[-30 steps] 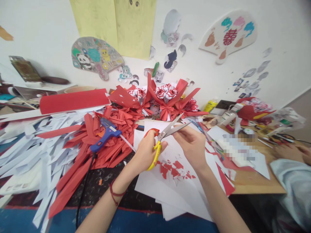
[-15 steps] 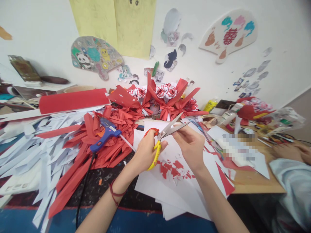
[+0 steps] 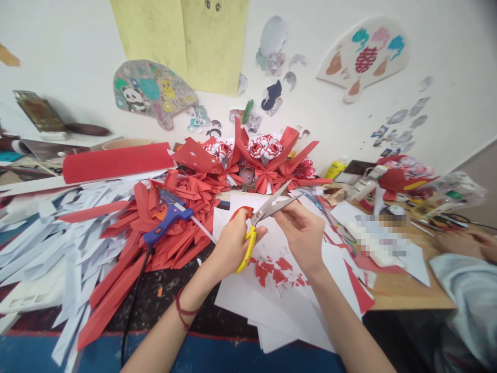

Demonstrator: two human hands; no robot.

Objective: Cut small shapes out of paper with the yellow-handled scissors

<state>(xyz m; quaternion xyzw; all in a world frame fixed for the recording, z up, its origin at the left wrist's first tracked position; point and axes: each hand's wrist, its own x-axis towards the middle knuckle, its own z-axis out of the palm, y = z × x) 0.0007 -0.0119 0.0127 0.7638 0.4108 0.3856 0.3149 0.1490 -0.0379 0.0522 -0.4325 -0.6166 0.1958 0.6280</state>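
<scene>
My left hand (image 3: pixel 233 243) is wrapped round the red and yellow handles of a pair of scissors (image 3: pixel 252 243), whose blades stand apart and point up to the right. Close by the blade tips, my right hand (image 3: pixel 305 233) has its fingers pinched together; what they hold is too small to make out. Below both hands, red and white paper scraps (image 3: pixel 277 272) lie on white sheets (image 3: pixel 267 308).
A blue glue gun (image 3: pixel 169 217) rests on folded red strips (image 3: pixel 186 243), beside folded white strips (image 3: pixel 89 238). Red-wrapped paper flowers (image 3: pixel 264 147) stand behind. At right are bottles (image 3: pixel 363 189) and another person's hands (image 3: pixel 462 243).
My right hand has shifted very slightly left. The scissors remain apart at the blades, and my left hand is almost unmoved.
</scene>
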